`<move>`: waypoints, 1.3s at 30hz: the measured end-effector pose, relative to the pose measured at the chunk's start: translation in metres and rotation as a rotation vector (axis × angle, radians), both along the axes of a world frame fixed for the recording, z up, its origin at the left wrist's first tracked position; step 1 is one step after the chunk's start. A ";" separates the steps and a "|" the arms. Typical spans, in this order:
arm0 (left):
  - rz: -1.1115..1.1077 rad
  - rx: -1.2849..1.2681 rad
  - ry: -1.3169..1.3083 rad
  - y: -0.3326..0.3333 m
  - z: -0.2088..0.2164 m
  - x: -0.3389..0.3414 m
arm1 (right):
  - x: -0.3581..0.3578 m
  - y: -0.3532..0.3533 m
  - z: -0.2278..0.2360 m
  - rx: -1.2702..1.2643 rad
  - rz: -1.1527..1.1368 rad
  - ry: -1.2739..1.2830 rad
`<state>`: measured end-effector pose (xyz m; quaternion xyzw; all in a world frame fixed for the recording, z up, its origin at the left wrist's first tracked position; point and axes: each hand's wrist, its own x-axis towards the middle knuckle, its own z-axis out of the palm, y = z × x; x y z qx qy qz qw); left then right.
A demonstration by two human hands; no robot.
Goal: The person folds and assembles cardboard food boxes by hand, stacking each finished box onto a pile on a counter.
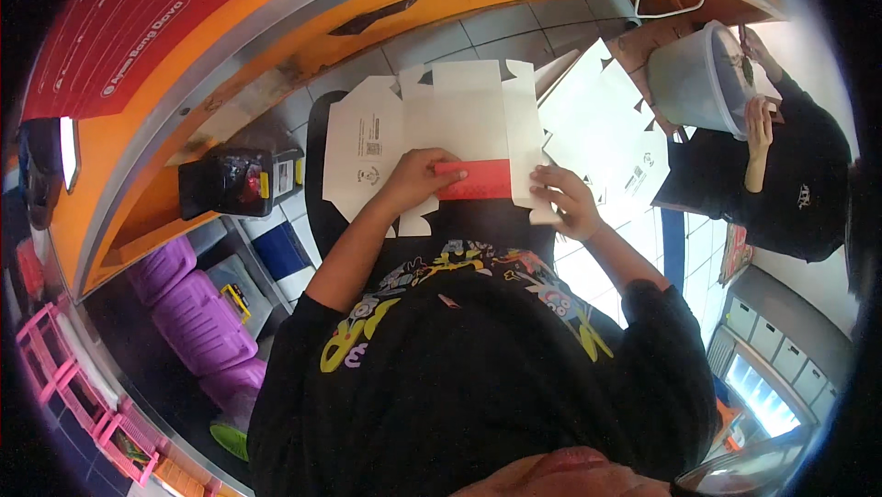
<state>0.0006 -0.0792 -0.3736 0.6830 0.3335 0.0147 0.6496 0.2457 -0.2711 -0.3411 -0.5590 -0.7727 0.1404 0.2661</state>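
An unfolded cardboard box (457, 111) lies in front of me, pale on the inside, with notched flaps and a printed left panel. Along its near edge a red panel (485, 181) is turned up and faces me. My left hand (424, 179) is closed on the left end of that red panel, its thumb pressing on the red face. At the box's right side, my right hand (567, 201) has its fingers bent around the edge of a side flap, partly hiding it. More flat box blanks (604, 129) lie at the right, overlapping one another.
To the right a person (781, 166) in black holds greenery over a large translucent bucket (684, 79). Black trays (228, 183) stand at the left, with purple crates (197, 318) below them. An orange counter with a metal edge (276, 24) curves along the far side.
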 end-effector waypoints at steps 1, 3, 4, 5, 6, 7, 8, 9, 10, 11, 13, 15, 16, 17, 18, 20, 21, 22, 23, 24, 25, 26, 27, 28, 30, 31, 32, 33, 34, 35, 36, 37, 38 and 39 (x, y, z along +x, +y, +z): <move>-0.009 -0.034 0.020 0.000 -0.001 -0.001 | -0.002 0.001 -0.002 -0.012 -0.062 0.098; -0.009 -0.069 0.048 0.001 -0.003 -0.003 | -0.010 0.002 -0.003 -0.052 -0.249 0.222; 0.011 -0.064 0.029 0.002 0.003 -0.001 | -0.012 0.003 -0.005 -0.054 -0.246 0.226; 0.029 -0.058 0.010 0.003 0.005 0.000 | -0.014 0.003 -0.010 -0.144 -0.390 0.307; 0.031 -0.059 0.013 0.003 0.003 0.000 | -0.016 0.002 -0.015 -0.234 -0.535 0.387; 0.050 -0.127 0.015 0.004 0.002 -0.001 | -0.021 -0.001 -0.021 -0.431 -0.667 0.649; 0.071 -0.193 0.018 0.004 0.002 -0.001 | -0.016 -0.002 -0.035 -0.715 -0.802 0.958; 0.068 -0.192 0.016 0.004 0.004 -0.001 | -0.009 -0.006 -0.044 -0.768 -0.813 1.032; 0.060 -0.180 0.026 0.005 0.008 -0.002 | -0.009 0.001 -0.036 -0.825 -0.819 1.105; 0.052 -0.168 0.035 0.005 0.010 -0.002 | -0.011 0.004 -0.030 -0.826 -0.819 1.103; 0.040 -0.094 0.026 0.005 -0.001 -0.001 | -0.020 0.006 -0.019 -0.293 -0.691 0.735; 0.029 -0.019 0.019 0.003 -0.010 -0.005 | -0.024 0.007 -0.009 0.062 -0.564 0.416; 0.048 -0.086 0.009 0.003 -0.009 -0.004 | -0.022 0.010 0.000 0.187 -0.458 0.306; 0.067 -0.154 -0.001 0.003 -0.009 -0.003 | -0.022 0.010 0.003 0.188 -0.458 0.305; 0.068 -0.152 -0.002 0.004 -0.008 -0.002 | -0.022 0.010 0.005 0.131 -0.382 0.227; 0.022 -0.070 0.042 0.006 -0.005 -0.001 | -0.021 0.011 0.008 0.069 -0.308 0.148; 0.023 -0.072 0.041 0.006 -0.004 -0.001 | -0.022 0.016 0.008 0.003 -0.405 0.231; 0.009 -0.052 0.071 0.006 -0.003 0.000 | -0.023 0.023 0.009 -0.061 -0.501 0.312; -0.004 -0.031 0.101 0.007 -0.003 0.000 | -0.028 0.031 0.013 -0.087 -0.563 0.345; -0.003 -0.031 0.100 0.007 -0.004 0.000 | -0.025 0.033 0.007 -0.087 -0.562 0.343; 0.027 -0.048 0.056 0.006 -0.008 0.000 | -0.023 0.034 -0.003 -0.168 -0.605 0.360; 0.055 -0.059 0.010 0.005 -0.012 0.000 | -0.023 0.034 -0.012 -0.244 -0.650 0.376; 0.053 -0.054 0.006 0.004 -0.015 -0.001 | -0.025 0.033 -0.019 -0.206 -0.647 0.300; 0.046 -0.045 0.036 0.005 -0.016 -0.001 | -0.026 0.034 -0.018 -0.206 -0.644 0.301; 0.042 -0.034 0.066 0.006 -0.017 -0.005 | -0.032 0.033 -0.016 -0.303 -0.678 0.362; 0.046 -0.074 0.029 0.007 -0.013 -0.004 | -0.034 0.031 -0.015 -0.302 -0.677 0.361; 0.049 -0.114 -0.009 0.007 -0.008 -0.005 | -0.038 0.028 -0.014 -0.062 -0.676 0.226; 0.046 -0.112 -0.010 0.008 -0.002 -0.005 | -0.041 0.026 -0.013 0.179 -0.669 0.089; 0.093 -0.148 -0.033 0.008 0.005 -0.004 | -0.044 0.028 -0.011 0.182 -0.668 0.089; 0.132 -0.184 -0.061 0.007 0.016 -0.002 | -0.048 0.031 -0.006 0.315 -0.630 0.169; 0.121 -0.181 -0.067 0.006 0.028 -0.003 | -0.053 0.035 0.001 0.450 -0.591 0.247; 0.215 -0.302 -0.069 0.004 0.047 -0.002 | -0.052 0.039 0.012 0.497 -0.502 0.267; 0.303 -0.425 -0.084 0.001 0.055 0.003 | -0.048 0.047 0.014 0.511 -0.367 0.286; 0.262 -0.352 -0.105 0.003 0.057 -0.001 | -0.042 0.063 0.040 0.422 -0.180 0.136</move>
